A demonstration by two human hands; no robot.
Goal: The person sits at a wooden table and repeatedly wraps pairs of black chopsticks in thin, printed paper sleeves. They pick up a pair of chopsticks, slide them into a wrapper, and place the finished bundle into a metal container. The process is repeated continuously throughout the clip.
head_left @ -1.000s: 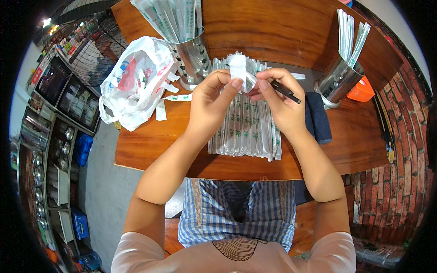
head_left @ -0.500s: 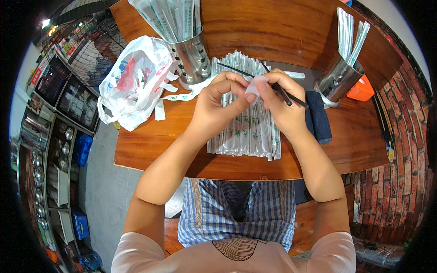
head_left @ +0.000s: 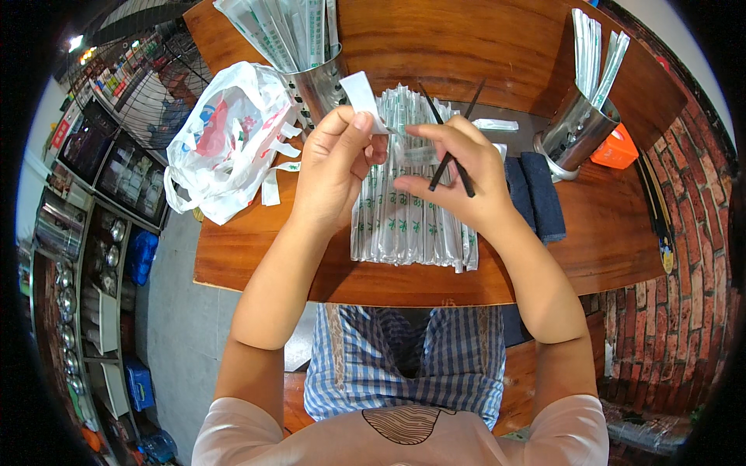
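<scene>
My left hand (head_left: 332, 167) pinches a white strip (head_left: 362, 99) of paper or film between thumb and fingers, raised above the table. My right hand (head_left: 466, 167) holds two black chopsticks (head_left: 447, 158) that cross each other among its fingers. Its thumb and index finger are spread apart, pointing toward the left hand. Beneath both hands lies a row of wrapped chopsticks (head_left: 408, 225) in clear sleeves with green print, side by side. The hands partly cover the row's middle.
A metal holder (head_left: 322, 85) full of wrapped chopsticks stands at the back left, beside a white plastic bag (head_left: 233, 147). Another filled metal holder (head_left: 579, 136) is at the right, near an orange box (head_left: 615, 147). A dark folded cloth (head_left: 542, 198) lies right of the row.
My hands have moved apart. The left one has drawn the white strip up and left; the right thumb and index finger have come off it. The chopsticks now cross more upright.
</scene>
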